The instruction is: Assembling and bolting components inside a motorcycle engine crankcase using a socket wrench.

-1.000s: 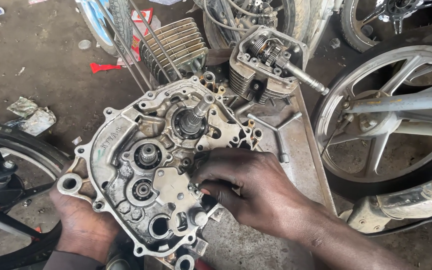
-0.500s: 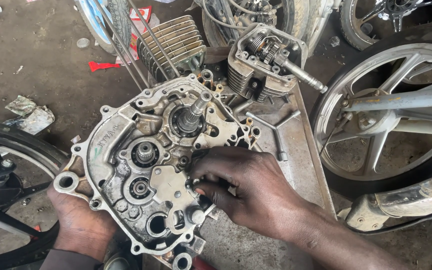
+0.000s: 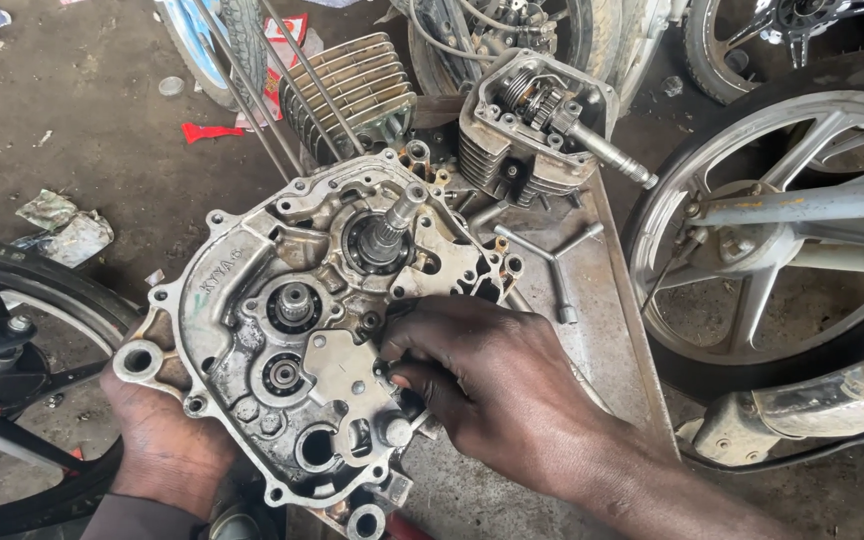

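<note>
Crankcase [image 3: 252, 330] (shaft upright inside) gripped by left hand [image 3: 167, 445]; right hand [image 3: 497, 385] fingertips pinch inside.

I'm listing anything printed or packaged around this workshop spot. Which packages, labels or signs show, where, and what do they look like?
Red and white printed wrapper: on the ground at top, behind the metal rods, flat and partly hidden.
Red scrap: on the dirt floor left of the finned cylinder, small and torn.
Crumpled packet: on the ground at left, grey-white and creased.
No screens in view.
</note>
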